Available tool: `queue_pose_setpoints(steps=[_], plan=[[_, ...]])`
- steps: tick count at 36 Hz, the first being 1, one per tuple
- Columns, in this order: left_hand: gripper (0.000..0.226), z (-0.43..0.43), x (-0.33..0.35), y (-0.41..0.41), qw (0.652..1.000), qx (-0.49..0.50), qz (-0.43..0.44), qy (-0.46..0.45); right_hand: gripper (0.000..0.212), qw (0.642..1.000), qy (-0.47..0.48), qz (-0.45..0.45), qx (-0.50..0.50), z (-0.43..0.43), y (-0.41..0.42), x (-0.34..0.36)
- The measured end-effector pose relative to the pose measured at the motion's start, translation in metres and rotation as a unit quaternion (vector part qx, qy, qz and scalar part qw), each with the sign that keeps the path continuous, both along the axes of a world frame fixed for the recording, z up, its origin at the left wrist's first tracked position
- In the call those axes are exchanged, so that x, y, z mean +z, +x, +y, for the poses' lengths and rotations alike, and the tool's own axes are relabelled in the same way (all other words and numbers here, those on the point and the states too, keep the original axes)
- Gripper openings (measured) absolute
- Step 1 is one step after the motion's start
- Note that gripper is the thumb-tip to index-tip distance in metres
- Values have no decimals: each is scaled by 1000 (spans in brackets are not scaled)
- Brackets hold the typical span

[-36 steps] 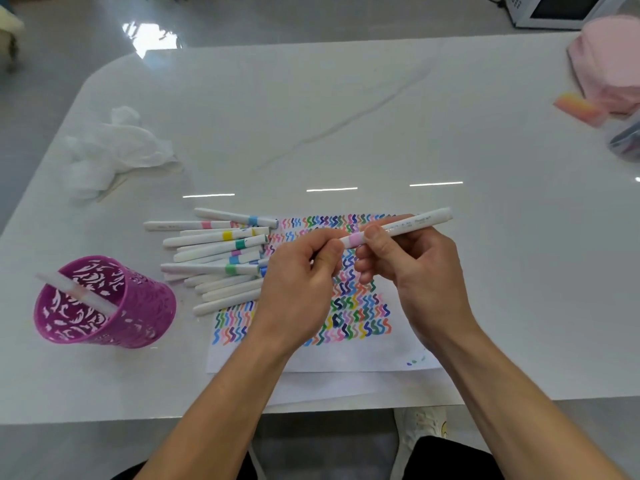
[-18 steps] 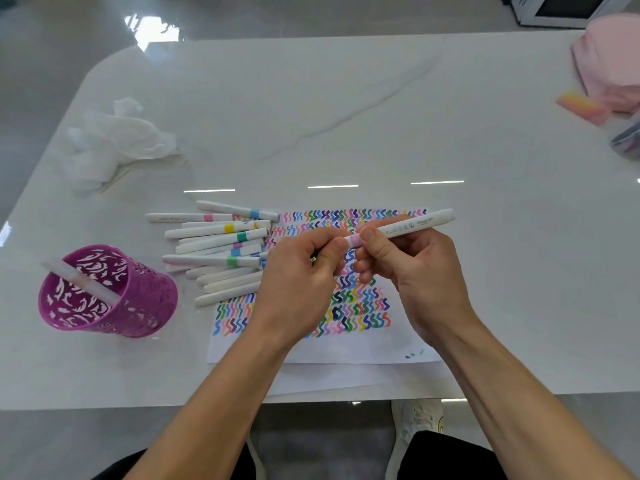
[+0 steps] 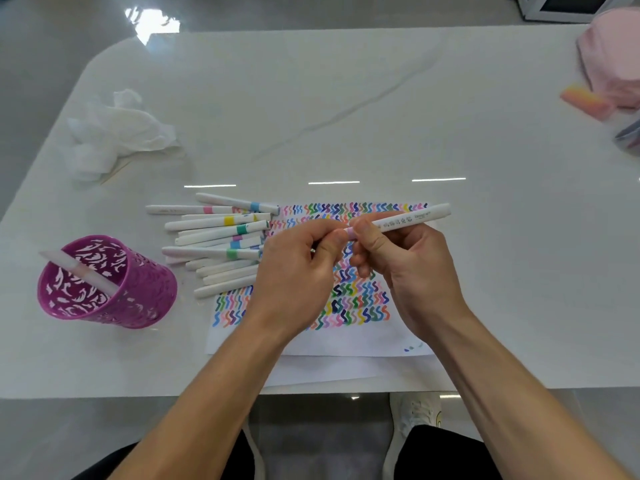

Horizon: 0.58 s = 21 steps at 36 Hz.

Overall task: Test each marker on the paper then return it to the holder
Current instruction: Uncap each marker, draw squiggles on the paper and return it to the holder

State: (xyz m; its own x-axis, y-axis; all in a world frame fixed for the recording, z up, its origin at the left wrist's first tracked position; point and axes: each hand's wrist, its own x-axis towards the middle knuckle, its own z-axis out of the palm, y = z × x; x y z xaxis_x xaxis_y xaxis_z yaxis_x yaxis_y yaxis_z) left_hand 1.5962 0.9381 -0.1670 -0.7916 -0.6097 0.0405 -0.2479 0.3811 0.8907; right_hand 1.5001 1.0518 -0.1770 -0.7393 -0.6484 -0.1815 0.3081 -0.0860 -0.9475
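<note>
Pink-banded marker (image 3: 408, 220) gripped at the barrel by right hand (image 3: 415, 271), left hand (image 3: 298, 268) pinching its cap end, hands together above the paper (image 3: 346, 342). Cap step judged in hand; the next move calls for a straight pull or push.

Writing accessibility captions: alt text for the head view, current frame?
The left hand and right hand grip a white pink-banded marker above a paper filled with coloured squiggles. A pile of markers lies at the paper's left edge; further left, a purple holder contains a single marker.
</note>
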Motion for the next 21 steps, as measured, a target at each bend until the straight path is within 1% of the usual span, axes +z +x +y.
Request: queue_pose_setpoints(steps=[3,7,11,15,18,19,21], plan=[[15,-6,4,2,1000,1,7,8,27,1000,1,-6,7,-4,1,1],[5,-9,8,2,998,13,39,57,31,1000,-3,-6,18,-4,2,3],[4,-10,13,4,992,32,76,95,43,999,9,0,30,-4,2,5],[6,-15,17,11,984,79,111,117,44,998,48,30,31,-3,1,4],[7,-21,20,19,974,127,150,113,46,996,79,46,10,-4,1,1],[8,-23,22,22,970,143,164,109,45,995,88,49,4,-5,1,0],[9,-28,25,30,963,169,186,96,35,994,97,53,-6,-5,1,-2]])
